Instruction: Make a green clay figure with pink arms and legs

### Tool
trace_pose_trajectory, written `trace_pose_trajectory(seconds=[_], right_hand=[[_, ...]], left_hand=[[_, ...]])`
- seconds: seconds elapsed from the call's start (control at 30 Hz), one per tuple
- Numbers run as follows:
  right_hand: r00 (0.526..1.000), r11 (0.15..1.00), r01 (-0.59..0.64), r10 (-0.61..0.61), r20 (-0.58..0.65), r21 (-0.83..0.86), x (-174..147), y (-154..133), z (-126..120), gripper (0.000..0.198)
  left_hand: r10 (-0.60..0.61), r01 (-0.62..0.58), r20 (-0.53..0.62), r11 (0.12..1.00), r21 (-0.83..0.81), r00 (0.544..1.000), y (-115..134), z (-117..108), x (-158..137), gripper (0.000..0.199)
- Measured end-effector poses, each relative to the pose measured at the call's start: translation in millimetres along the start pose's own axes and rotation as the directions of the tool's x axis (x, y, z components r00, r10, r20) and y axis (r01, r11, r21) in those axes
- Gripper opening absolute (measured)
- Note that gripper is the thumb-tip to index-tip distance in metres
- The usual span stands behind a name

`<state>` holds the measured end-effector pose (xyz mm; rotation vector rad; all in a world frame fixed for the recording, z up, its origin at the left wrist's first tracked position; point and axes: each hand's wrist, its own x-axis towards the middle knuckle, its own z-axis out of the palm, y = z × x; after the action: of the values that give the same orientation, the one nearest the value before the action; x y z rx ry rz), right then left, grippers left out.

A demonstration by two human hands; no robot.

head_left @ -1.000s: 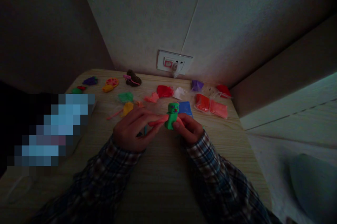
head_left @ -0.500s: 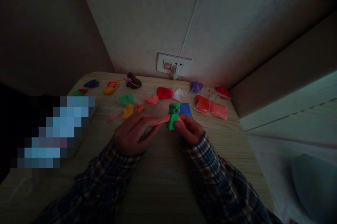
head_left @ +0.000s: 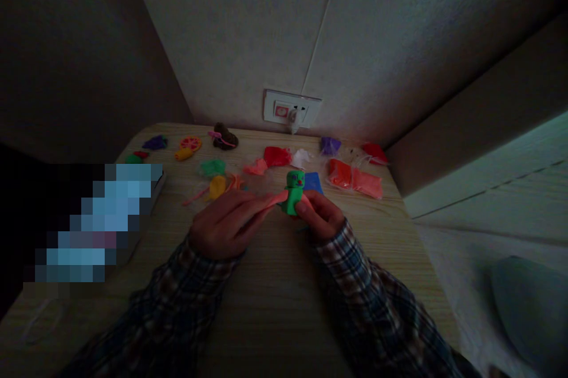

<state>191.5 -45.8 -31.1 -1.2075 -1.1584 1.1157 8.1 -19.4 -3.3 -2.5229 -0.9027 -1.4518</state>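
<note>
A small green clay figure [head_left: 293,202] with a blocky head, dark eyes and a red nose stands upright between my hands, above the table. My right hand [head_left: 325,215] is closed on its right side, thumb in front of the body. Pinched in my left hand [head_left: 224,221] is the end of a pink clay strip [head_left: 278,197], which reaches the figure's left side at the neck. Some pink also shows beside my right fingers; whether it is the same strip is hidden by the body. A blue packet [head_left: 314,183] lies behind the figure.
Along the back of the wooden table [head_left: 270,307] lie several clay packets, including red [head_left: 277,156], orange [head_left: 339,173] and yellow [head_left: 217,187] ones. A brown clay piece [head_left: 224,136] sits farther back. A blurred-out device [head_left: 102,212] is at left. The wall socket [head_left: 291,109] holds a plug.
The green figure has turned slightly and risen a little. My left fingers have closed up more along the pink strip. My right hand keeps its grip on the figure.
</note>
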Motion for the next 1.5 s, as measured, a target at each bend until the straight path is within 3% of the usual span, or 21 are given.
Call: trace_pose_trajectory(seconds=[0.23,0.63,0.8,0.9,1.0,1.2,1.37,1.5], right_hand=[[0.999,0.998,0.032,-0.03,0.029,-0.059,1.1,-0.5,-3.2,0.03],[1.0,1.0,-0.01,0.011,-0.017,0.017,0.8,-1.8,-2.0,0.027],[1.0,0.999,0.03,-0.03,-0.01,-0.033,0.6,-3.5,-3.5,0.021],[0.995,0.99,0.103,-0.103,0.002,-0.093,-0.7,-4.9,-2.0,0.018],[0.984,0.974,0.175,-0.175,0.012,-0.141,-2.6,-6.5,0.7,0.015],[0.972,0.953,0.234,-0.234,0.022,-0.191,-4.8,-8.6,2.7,0.011],[0.971,0.945,0.233,-0.238,0.005,-0.227,-6.3,-11.4,4.1,0.01],[0.972,0.949,0.23,-0.235,0.001,-0.216,-8.1,-13.0,6.1,0.01]], left_hand=[[0.015,-0.011,-0.06,0.998,0.063,0.998,-5.4,5.2,-7.3,0.026],[-0.043,0.041,-0.059,0.999,-0.033,0.997,-7.7,6.5,-11.5,0.032],[-0.172,0.18,0.062,0.971,-0.157,0.983,-4.5,4.0,-4.8,0.055],[-0.234,0.261,0.133,0.931,-0.254,0.963,-3.4,3.1,0.3,0.036],[-0.328,0.39,0.223,0.851,-0.352,0.918,-3.3,4.6,1.1,0.017],[-0.549,0.622,0.303,0.615,-0.485,0.779,2.7,7.8,-0.7,0.009],[-0.648,0.76,0.449,0.336,-0.556,0.615,6.3,7.2,3.2,0.018],[-0.668,0.781,0.476,0.269,-0.563,0.573,7.2,6.8,5.5,0.006]])
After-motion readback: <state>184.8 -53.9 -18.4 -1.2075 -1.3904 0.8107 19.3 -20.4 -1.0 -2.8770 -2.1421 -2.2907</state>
